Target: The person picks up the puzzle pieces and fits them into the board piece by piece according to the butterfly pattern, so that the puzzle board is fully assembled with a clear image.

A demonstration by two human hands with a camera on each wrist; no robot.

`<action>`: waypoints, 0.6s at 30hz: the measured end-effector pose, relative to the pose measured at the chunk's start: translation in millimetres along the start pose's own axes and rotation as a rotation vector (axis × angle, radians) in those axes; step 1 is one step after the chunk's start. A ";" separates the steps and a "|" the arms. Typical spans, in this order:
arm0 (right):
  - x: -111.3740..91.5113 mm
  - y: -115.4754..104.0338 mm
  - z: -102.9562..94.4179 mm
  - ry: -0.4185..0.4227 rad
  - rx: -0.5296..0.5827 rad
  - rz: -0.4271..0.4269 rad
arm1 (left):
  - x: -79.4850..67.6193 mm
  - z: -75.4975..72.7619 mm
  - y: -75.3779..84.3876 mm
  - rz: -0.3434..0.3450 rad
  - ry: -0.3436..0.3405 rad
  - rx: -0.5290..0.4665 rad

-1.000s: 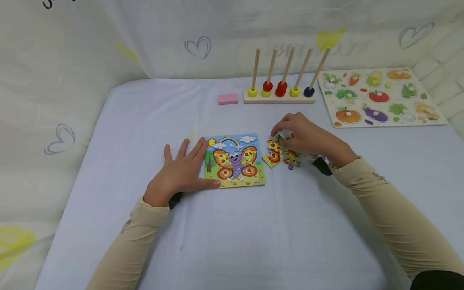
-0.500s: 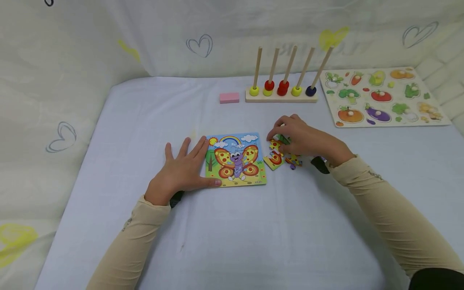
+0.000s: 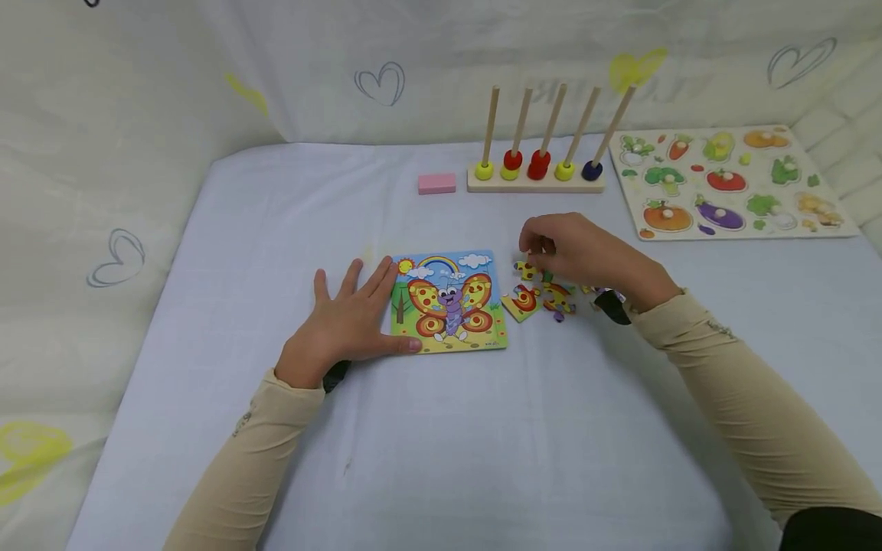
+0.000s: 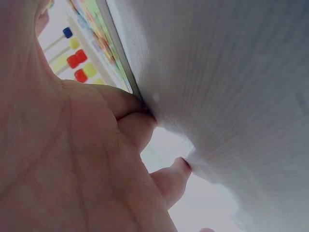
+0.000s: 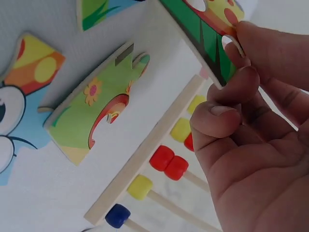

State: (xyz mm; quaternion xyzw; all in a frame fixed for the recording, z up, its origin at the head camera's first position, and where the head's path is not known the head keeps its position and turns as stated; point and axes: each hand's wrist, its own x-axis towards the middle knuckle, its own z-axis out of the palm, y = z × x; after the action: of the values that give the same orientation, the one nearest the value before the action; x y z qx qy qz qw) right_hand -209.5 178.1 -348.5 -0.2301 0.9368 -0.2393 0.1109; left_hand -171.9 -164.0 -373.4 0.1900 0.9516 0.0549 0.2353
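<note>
Pinching 1 puzzle piece (image 5: 203, 43) by edge: right grip (image 3: 575, 249), loose pieces (image 3: 521, 304) beneath. Piece probably light, stiff, smooth-faced; narrow knobs likely fragile, broad edges better hold. Left grip (image 3: 344, 323): fingers spread, touching butterfly puzzle (image 3: 451, 306), left of right grip.

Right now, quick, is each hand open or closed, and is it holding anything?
Left hand: open, fingers spread, touching the butterfly puzzle at its left side.
Right hand: closed, pinching a partly green puzzle piece.
</note>
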 end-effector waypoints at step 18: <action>-2.2 0.9 4.8 0.086 0.105 0.002 | 1.6 0.9 -1.2 0.004 0.005 0.002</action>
State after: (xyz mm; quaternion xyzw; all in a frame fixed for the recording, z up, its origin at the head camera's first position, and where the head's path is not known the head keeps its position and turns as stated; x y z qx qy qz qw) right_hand -206.4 178.0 -352.9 -0.2128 0.9270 -0.2976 0.0828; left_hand -173.2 -164.5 -375.2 0.1919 0.9519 0.0552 0.2325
